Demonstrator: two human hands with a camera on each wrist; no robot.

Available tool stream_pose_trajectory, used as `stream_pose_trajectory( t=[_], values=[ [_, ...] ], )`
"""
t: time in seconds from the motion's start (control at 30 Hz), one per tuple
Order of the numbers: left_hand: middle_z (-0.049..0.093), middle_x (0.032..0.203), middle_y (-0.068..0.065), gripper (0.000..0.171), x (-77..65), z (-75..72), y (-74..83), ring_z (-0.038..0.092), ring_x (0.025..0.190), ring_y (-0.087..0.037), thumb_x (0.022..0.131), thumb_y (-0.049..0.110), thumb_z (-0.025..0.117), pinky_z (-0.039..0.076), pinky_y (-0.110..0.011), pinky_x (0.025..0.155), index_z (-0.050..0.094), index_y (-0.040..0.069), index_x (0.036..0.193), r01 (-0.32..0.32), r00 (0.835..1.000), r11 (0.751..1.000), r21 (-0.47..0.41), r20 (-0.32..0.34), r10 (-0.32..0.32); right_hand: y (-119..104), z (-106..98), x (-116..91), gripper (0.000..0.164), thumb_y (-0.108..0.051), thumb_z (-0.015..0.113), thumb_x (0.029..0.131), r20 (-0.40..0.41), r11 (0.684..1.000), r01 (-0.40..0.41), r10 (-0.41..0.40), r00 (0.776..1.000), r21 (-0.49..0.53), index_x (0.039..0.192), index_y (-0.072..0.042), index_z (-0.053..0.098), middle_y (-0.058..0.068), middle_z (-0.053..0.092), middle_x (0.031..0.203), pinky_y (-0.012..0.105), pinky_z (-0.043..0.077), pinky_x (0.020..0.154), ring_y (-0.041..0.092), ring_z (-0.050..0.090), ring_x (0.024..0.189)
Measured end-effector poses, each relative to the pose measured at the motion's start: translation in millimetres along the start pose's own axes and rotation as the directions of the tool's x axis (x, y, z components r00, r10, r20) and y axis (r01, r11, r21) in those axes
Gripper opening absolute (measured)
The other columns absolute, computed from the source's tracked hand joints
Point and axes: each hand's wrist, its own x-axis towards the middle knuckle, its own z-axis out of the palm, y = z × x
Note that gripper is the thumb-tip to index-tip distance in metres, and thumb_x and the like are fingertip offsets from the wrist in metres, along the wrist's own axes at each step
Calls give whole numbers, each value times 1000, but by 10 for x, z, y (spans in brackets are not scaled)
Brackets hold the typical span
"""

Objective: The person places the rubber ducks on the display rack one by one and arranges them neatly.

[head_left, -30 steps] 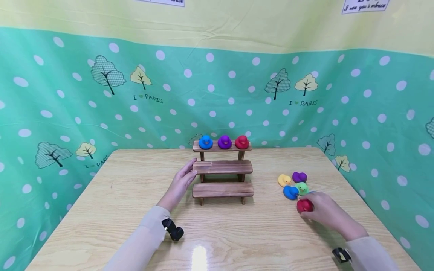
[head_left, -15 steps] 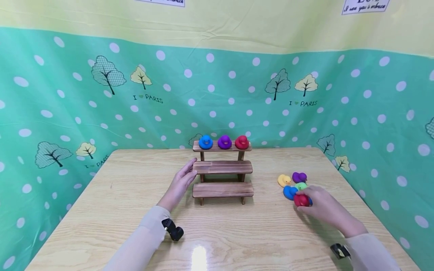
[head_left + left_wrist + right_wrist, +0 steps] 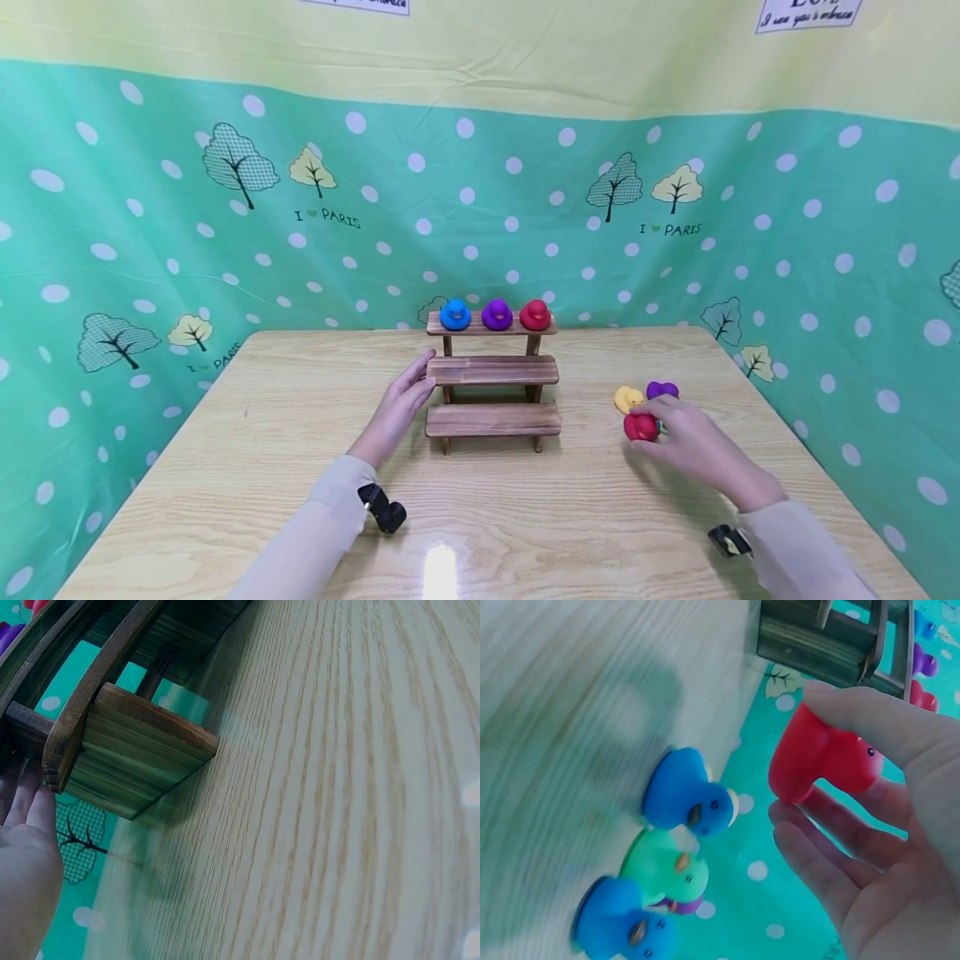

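Note:
My right hand (image 3: 693, 446) pinches a red rubber duck (image 3: 821, 754) between thumb and fingers, above the table and close to the loose ducks. Around it lie a yellow duck (image 3: 627, 399), a purple duck (image 3: 662, 390), a green duck (image 3: 664, 862) and two blue ducks (image 3: 679, 791); the hand hides most of these in the head view. My left hand (image 3: 393, 412) rests its straight fingertips at the left end of the middle step of a three-tier wooden stand (image 3: 492, 370). On its top step sit a blue duck (image 3: 455, 315), a purple duck (image 3: 497, 315) and another red duck (image 3: 535, 315).
The light wooden table (image 3: 300, 483) reaches back to a green polka-dot cloth (image 3: 337, 267) that hangs behind and at both sides. The stand's lower step (image 3: 492, 420) holds no duck. Black wrist cameras (image 3: 384, 508) sit on both wrists.
The right hand has lifted the red duck off the table and carried it left and away from me, past the blue and green ducks. The left hand stays at the stand.

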Motion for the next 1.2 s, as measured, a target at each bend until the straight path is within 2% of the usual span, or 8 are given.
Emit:
stream_pose_trajectory(
  t=[0.2,0.5,0.77,1.0,1.2],
  values=[
    [16,164,-13,56,4,2,-2,17,150,-24,106,13,48,27,-33,119,27,5,158,-1,1000,1000,-3,2,1,-130,34,108,41,-14,87,77,-59,997,70,-69,996,13,113,-4,71,12,63,108,43,61,73,28,63,91],
    [17,164,-14,56,5,18,6,17,150,-25,107,13,47,26,-34,120,27,5,158,6,1000,1000,-14,7,-6,-276,111,293,43,-14,87,78,-140,983,177,-169,976,44,117,-5,71,8,66,115,42,60,81,27,65,103],
    [17,164,-15,56,4,18,1,18,149,-26,106,11,47,25,-35,120,26,4,158,3,1000,1000,-25,9,-2,-512,153,486,45,-13,85,80,-118,966,230,-216,969,118,121,-3,69,8,63,120,41,59,88,25,63,108],
    [15,165,-12,56,2,5,-4,15,150,-24,106,12,46,25,-34,120,26,6,158,7,1000,1000,-14,0,-7,-694,233,675,45,-13,84,82,-138,933,310,-288,948,183,124,-6,68,5,62,123,37,58,90,21,61,112],
    [15,165,-13,56,5,3,-2,14,150,-25,106,12,46,24,-35,121,26,5,158,7,1000,1000,-19,4,-7,-844,306,821,45,-12,82,83,-142,910,352,-327,934,221,125,-5,67,7,62,125,38,55,96,23,59,116]
  ],
)
